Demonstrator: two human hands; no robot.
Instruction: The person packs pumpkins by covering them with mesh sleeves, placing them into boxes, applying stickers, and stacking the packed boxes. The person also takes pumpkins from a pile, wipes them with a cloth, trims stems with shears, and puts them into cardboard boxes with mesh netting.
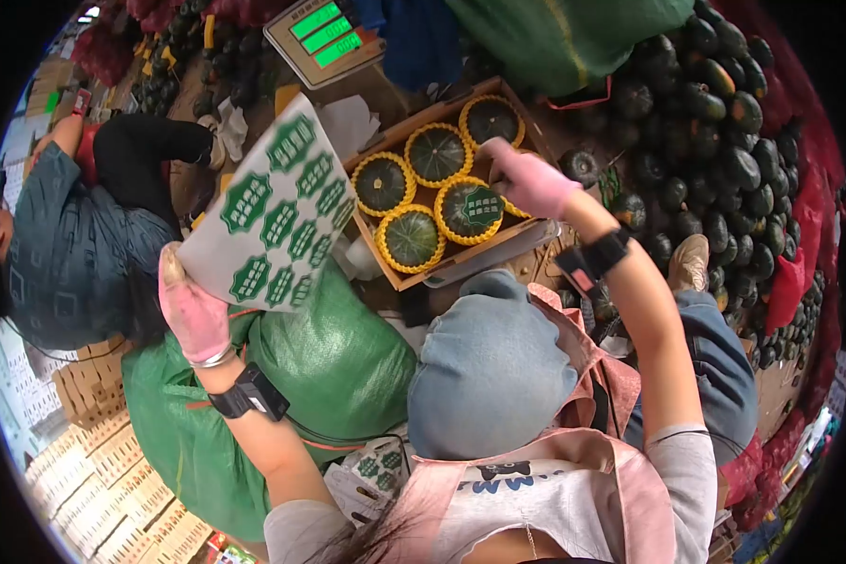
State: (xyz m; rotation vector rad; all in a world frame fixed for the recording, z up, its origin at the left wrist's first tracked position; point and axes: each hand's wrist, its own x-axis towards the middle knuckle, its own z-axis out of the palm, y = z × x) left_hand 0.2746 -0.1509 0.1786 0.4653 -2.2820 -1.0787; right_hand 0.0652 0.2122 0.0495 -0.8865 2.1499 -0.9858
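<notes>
My left hand (194,310), in a pink glove, is closed on the lower left edge of a white sticker sheet (274,211). Rows of green labels with white print cover that sheet, which is held up tilted. My right hand (533,181), also gloved in pink, hovers over the right side of a cardboard box (406,278), fingers apart and slightly blurred. Round dark green squashes (436,155) in yellow foam nets fill the box. One squash (464,212) beside my right hand bears a green label (483,206). The hand partly covers another netted squash at the right.
A digital scale (325,39) with green displays stands behind the box. Many loose squashes (696,122) are heaped at the right. A stuffed green sack (334,352) lies by my left arm. Another person (75,244) sits at the left. Flattened cartons (113,479) are stacked at lower left.
</notes>
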